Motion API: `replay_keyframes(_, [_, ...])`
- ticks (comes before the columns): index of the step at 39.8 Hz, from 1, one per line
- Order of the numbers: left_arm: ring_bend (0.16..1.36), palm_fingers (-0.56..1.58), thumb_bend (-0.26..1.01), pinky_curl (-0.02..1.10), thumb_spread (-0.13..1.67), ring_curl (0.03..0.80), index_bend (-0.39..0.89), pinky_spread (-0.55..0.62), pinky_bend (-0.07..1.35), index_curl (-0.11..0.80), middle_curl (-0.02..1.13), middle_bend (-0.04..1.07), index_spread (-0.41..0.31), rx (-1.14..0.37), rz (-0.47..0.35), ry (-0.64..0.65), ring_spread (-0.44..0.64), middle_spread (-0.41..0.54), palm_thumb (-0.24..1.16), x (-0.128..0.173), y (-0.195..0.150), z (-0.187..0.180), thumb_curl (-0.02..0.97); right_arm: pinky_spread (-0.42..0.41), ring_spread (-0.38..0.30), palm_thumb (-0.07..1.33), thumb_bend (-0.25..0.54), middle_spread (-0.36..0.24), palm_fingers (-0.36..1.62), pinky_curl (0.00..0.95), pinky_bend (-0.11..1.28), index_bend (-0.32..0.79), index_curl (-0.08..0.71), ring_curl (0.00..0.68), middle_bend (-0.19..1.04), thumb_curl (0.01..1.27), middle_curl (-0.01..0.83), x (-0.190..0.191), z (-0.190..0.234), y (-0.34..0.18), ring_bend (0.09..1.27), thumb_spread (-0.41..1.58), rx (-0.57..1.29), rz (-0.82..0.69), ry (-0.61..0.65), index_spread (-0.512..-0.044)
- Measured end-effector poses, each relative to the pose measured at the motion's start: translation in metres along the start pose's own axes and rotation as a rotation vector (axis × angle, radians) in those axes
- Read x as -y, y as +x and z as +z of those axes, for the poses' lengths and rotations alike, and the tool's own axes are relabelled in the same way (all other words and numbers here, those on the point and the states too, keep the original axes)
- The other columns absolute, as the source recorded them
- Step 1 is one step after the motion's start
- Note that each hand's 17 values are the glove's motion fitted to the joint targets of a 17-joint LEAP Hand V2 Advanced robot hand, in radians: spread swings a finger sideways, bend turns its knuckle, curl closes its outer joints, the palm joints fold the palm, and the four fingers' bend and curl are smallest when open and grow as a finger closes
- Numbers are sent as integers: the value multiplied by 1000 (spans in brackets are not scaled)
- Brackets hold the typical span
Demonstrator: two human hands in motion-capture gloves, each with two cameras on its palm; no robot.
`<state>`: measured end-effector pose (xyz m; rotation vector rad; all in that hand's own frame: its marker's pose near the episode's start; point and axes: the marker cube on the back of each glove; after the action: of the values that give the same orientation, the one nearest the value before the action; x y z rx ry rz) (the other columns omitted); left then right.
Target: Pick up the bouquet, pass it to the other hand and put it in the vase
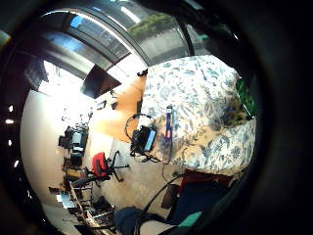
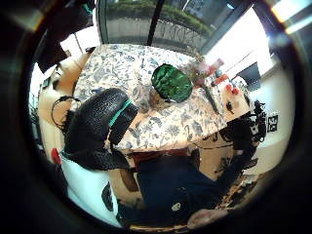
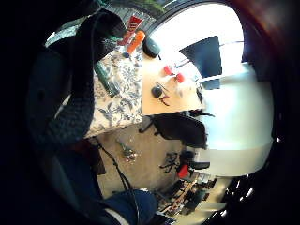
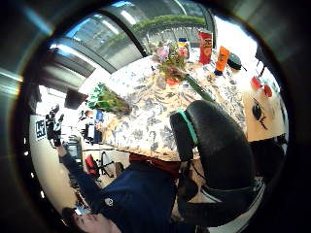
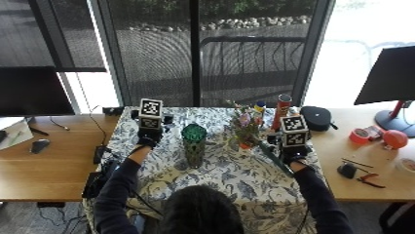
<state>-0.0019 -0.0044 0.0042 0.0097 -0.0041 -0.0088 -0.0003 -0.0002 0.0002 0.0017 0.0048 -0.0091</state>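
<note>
Nothing has begun yet, I'd say. The left hand (image 5: 146, 141) rests on the floral cloth, fingers hidden, beside the empty green vase (image 5: 194, 144). The bouquet (image 5: 250, 130) lies flat right of it, its stems reaching toward the right hand (image 5: 289, 155), whose fingers I cannot make out.

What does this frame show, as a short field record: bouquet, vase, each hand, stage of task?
bouquet: pink and green flower bouquet with long green stems, lying on the blue floral tablecloth, not in the vase
vase: dark green faceted glass vase, upright, no flowers in it
left hand: beside the vase, holds nothing
right hand: at the stem end, grasp unclear
stage: bouquet not yet lifted
</note>
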Motion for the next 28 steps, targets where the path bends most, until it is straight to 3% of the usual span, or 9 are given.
replay_keyframes(4, [465, 717, 158, 102, 606, 163, 220, 96, 173, 122, 169, 401, -85, 9, -28, 16, -36, -76, 287, 6, -6, 8, 82, 180, 93, 404, 263, 30, 384, 202, 639, 96, 56, 110, 161, 90, 61, 1, 3, 1, 378, 654, -10, -15, -4, -214])
replay_keyframes(10, [465, 689, 136, 156, 837, 227, 204, 118, 169, 194, 247, 386, -109, 10, -34, 8, -41, -98, 309, 6, -13, 22, 121, 230, 123, 442, 267, 38, 344, 263, 683, 122, 102, 160, 179, 128, 112, 5, 8, 3, 411, 931, 36, -49, -7, -277])
replay_keyframes(16, [455, 683, 103, 181, 956, 254, 184, 129, 163, 243, 285, 366, -120, 4, -12, -19, -45, -105, 322, -5, -11, 16, 153, 252, 130, 455, 246, 38, 339, 284, 686, 139, 135, 185, 181, 156, 152, 4, 6, 0, 429, 1082, 64, -76, -11, -305])
replay_keyframes(28, [445, 646, 30, 222, 1048, 291, 166, 137, 174, 302, 335, 312, -127, -69, 86, 9, -45, -95, 333, -14, 15, 6, 202, 250, 81, 477, 194, 13, 380, 301, 657, 109, 164, 230, 219, 199, 229, 31, 5, -7, 474, 1213, 124, -64, -89, -322])
